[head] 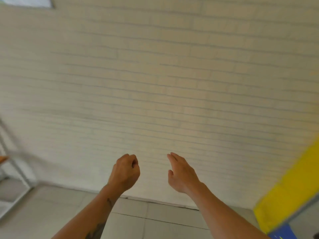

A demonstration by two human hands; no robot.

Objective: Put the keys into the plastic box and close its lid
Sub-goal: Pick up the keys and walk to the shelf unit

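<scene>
Neither the keys nor the plastic box is in view. Both of my arms reach forward in front of a white brick wall. My left hand [125,171] is curled into a loose fist, and nothing shows inside it. My right hand [181,173] is flat with the fingers stretched out and holds nothing. The two hands are about a hand's width apart, in the air, touching nothing. The picture is blurred by motion.
A white brick wall [155,75] fills most of the view and meets a grey tiled floor [51,209] below. A metal shelf frame [15,173] stands at the left edge. A yellow panel [291,187] and something blue [283,232] sit at the lower right.
</scene>
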